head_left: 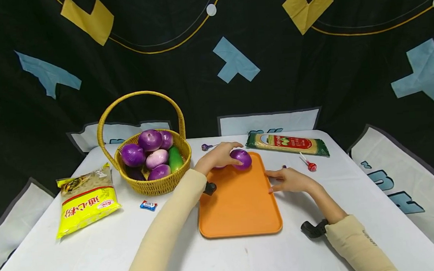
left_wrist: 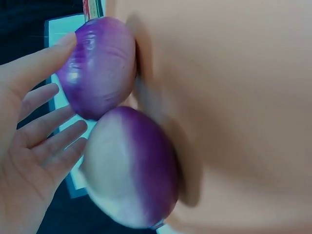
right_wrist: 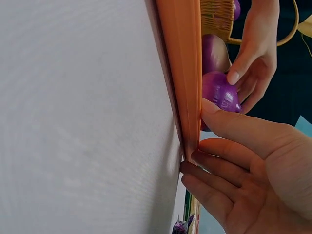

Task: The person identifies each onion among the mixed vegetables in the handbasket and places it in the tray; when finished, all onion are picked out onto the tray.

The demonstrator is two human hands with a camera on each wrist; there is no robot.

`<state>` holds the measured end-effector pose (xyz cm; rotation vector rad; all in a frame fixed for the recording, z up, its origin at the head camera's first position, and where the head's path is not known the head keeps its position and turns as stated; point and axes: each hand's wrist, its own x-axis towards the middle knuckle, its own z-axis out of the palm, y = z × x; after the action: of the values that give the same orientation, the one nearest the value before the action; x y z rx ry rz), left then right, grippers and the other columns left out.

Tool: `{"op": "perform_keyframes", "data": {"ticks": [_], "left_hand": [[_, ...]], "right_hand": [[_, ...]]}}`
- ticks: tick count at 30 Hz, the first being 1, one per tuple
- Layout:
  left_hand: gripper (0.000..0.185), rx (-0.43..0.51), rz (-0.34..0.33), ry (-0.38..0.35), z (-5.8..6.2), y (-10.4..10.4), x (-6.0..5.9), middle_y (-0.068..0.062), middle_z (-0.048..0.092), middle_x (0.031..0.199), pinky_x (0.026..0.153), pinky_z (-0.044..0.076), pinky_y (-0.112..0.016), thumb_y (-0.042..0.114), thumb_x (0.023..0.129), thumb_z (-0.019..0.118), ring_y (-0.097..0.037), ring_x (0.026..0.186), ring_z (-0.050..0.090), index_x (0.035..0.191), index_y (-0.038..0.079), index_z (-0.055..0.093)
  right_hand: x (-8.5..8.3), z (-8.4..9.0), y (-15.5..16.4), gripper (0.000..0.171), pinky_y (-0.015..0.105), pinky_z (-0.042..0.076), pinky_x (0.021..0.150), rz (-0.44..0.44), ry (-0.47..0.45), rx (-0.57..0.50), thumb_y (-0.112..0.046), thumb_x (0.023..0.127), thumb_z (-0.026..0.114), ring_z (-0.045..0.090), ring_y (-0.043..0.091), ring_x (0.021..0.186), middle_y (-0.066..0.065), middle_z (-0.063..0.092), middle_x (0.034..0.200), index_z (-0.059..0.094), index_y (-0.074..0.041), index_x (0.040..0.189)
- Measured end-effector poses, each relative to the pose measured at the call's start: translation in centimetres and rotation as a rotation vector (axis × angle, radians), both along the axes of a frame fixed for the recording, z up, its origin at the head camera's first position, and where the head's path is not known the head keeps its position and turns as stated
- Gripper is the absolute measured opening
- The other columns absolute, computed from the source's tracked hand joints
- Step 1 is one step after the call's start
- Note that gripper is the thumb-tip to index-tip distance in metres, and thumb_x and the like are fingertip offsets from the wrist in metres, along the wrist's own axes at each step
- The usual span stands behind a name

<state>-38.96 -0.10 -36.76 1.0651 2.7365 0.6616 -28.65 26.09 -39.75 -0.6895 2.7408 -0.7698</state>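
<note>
Onions are what your left hand works with: two purple ones lie at the far end of the orange tray, touching each other. The right onion shows clearly in the head view. The second onion, purple with a pale whitish side, is mostly hidden under your hand there and is seen better from the left wrist.

I judge them firm and round, with a smooth, shiny skin, so they will probably roll easily on the flat tray and may slip from a light pinch. They look moderately heavy for one hand. The safest hold is likely around the widest part, the thumb on one side and the fingers on the opposite side.

Your left arm reaches forward from the near left, across the left edge of the tray. The fingers are nearly straight and spread, only a little bent. The thumb lies against the darker onion, and the fingertips are just beside the paler one. Neither onion is gripped.

Your right hand rests on the white table at the right edge of the tray. Its fingers are straight and close together, their tips touching the rim; the thumb lies on top of the rim. It holds nothing.

Farther left stands a wicker basket with more onions and one green vegetable.
</note>
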Motion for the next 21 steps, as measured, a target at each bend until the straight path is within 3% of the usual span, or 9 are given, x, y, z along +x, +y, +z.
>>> {"op": "perform_keyframes", "data": {"ticks": [7,12,17,21], "left_hand": [[0.06,0.068,-0.055,0.111,2.2,-1.8,1.4,-0.01,0.055,0.137,0.107,0.039,-0.041,0.027,0.085,0.075,-0.029,0.125,0.049,0.137,0.009,0.053],[0.056,0.13,-0.087,0.172,4.4,-4.2,3.4,-0.009,0.055,0.137,0.106,0.039,-0.042,0.027,0.086,0.074,-0.027,0.127,0.049,0.136,0.011,0.054],[0.054,0.099,-0.017,0.197,6.4,-8.5,4.3,-0.009,0.053,0.138,0.106,0.039,-0.046,0.026,0.087,0.073,-0.028,0.129,0.046,0.136,0.013,0.055],[0.054,0.074,0.074,0.193,7.2,-12.5,3.7,-0.012,0.057,0.132,0.098,0.047,-0.044,0.024,0.086,0.074,-0.03,0.115,0.055,0.136,0.013,0.055]], "right_hand": [[0.0,-0.1,0.1,0.067,0.037,0.049,0.085,0.016,0.017,0.003,-0.03,0.087,0.072,0.056,0.028,0.105,0.021,0.052,0.136,0.047,0.004,0.139],[0.1,-0.2,0.0,0.066,0.05,0.044,0.099,0.015,0.03,-0.003,-0.03,0.088,0.071,0.051,0.036,0.122,0.021,0.052,0.136,0.046,0.004,0.139],[0.1,-0.3,0.0,0.067,0.05,0.044,0.098,0.013,0.033,0.001,-0.031,0.088,0.071,0.052,0.035,0.121,0.021,0.052,0.136,0.046,0.004,0.139],[-0.1,-0.3,0.2,0.067,0.046,0.047,0.094,0.009,0.024,0.009,-0.033,0.087,0.071,0.056,0.03,0.114,0.021,0.052,0.136,0.047,0.003,0.139]]}}
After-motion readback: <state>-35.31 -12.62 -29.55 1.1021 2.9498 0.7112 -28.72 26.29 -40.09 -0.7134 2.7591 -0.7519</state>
